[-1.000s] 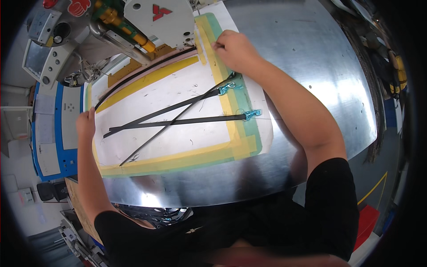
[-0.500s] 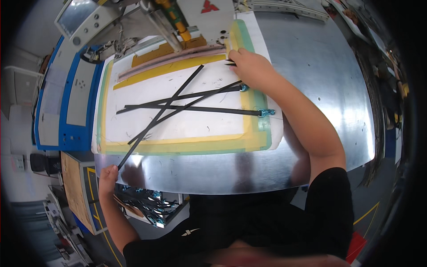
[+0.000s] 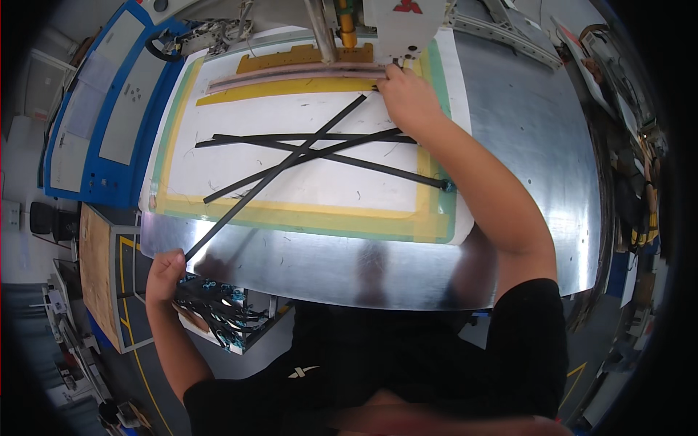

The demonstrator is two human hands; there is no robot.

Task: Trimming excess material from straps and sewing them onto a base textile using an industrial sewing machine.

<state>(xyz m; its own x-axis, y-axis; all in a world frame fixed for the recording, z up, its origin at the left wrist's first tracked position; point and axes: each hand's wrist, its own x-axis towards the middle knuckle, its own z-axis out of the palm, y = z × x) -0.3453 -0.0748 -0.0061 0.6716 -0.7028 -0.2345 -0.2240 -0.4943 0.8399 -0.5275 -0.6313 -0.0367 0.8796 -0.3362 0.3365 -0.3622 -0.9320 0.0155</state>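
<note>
My left hand (image 3: 166, 276), at the table's front left edge, is closed on the lower end of a black strap (image 3: 240, 206). That strap slants up across the white sheet (image 3: 291, 211), its far end close to my right fingers. Under it lie three more black straps, crossing each other; one strap (image 3: 385, 169) ends at a teal clip (image 3: 448, 186) at the right. My right hand (image 3: 408, 102) is closed beside the machine's clamp bar, around what looks like small dark thread snips (image 3: 376, 88); only the points show. My right forearm hides the right ends of other straps.
A sewing machine head (image 3: 403, 25) stands at the back, with a pinkish clamp bar (image 3: 305, 75) and yellow plate (image 3: 280, 91). Green and yellow tape borders the sheet on the metal table (image 3: 523, 145). A container of straps with teal clips (image 3: 225, 305) sits below the front left edge.
The whole view has shifted. The held strap's far end has come nearer my right fingers. One teal clip seen earlier is now hidden behind my right forearm. Both hands stay closed.
</note>
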